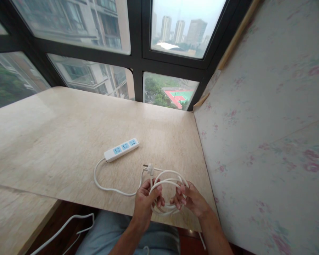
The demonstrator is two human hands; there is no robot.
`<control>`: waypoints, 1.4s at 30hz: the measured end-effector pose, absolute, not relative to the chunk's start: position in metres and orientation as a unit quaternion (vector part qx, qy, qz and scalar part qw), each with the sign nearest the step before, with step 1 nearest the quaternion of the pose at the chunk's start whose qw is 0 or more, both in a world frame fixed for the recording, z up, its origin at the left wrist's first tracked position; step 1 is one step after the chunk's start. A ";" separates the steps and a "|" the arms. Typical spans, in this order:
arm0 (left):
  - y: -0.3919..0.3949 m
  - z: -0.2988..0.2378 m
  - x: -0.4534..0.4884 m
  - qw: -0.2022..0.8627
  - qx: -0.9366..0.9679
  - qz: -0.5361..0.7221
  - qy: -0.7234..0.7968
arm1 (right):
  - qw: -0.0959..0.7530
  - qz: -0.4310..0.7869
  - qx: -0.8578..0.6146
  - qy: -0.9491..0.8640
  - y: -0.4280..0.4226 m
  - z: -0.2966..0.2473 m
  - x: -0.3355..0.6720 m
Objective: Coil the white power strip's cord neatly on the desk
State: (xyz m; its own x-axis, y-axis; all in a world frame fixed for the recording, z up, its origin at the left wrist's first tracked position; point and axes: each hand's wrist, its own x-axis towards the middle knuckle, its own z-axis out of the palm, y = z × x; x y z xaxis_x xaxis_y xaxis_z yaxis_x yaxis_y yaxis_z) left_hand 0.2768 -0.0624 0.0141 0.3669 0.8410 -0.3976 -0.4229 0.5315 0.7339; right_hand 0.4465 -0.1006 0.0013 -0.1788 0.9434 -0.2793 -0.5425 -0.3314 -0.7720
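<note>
Near the front edge of the stone-like ledge, my left hand point(146, 202) is closed round the left side of a coiled white power cord point(170, 181). My right hand point(192, 198) grips the right side of the same coil, fingers curled over its loops. A white plug point(150, 169) sticks up from the coil just above my left hand, its prongs pointing left. From the coil one stretch of cord runs left along the ledge to a white power strip point(121, 150) with three blue sockets, which lies at a slant beyond my hands.
The beige ledge point(69, 138) reaches back to dark-framed windows point(138, 63). A flower-patterned wall point(268, 141) closes off the right side. Below the front edge, another white cable point(66, 225) hangs at the left, beside my legs point(106, 230) in light blue trousers.
</note>
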 end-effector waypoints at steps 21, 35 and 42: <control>-0.038 0.029 0.247 0.860 0.098 0.389 0.315 | 0.475 0.702 -0.398 -0.351 -0.091 0.007 0.450; -0.041 0.024 0.246 0.868 0.123 0.434 0.207 | 0.602 0.686 -0.340 -0.227 -0.104 -0.010 0.403; -0.040 0.022 0.252 0.849 0.197 0.439 0.220 | 0.647 0.712 -0.260 -0.084 -0.109 -0.009 0.400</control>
State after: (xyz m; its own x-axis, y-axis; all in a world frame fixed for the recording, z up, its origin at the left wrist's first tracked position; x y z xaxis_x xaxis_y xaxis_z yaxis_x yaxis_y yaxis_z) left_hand 0.2524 -0.0405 0.0223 0.5177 0.8316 -0.2012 -0.6583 0.5374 0.5271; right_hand 0.4003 -0.1087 -0.0089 -0.0276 0.9645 -0.2625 -0.8774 -0.1492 -0.4560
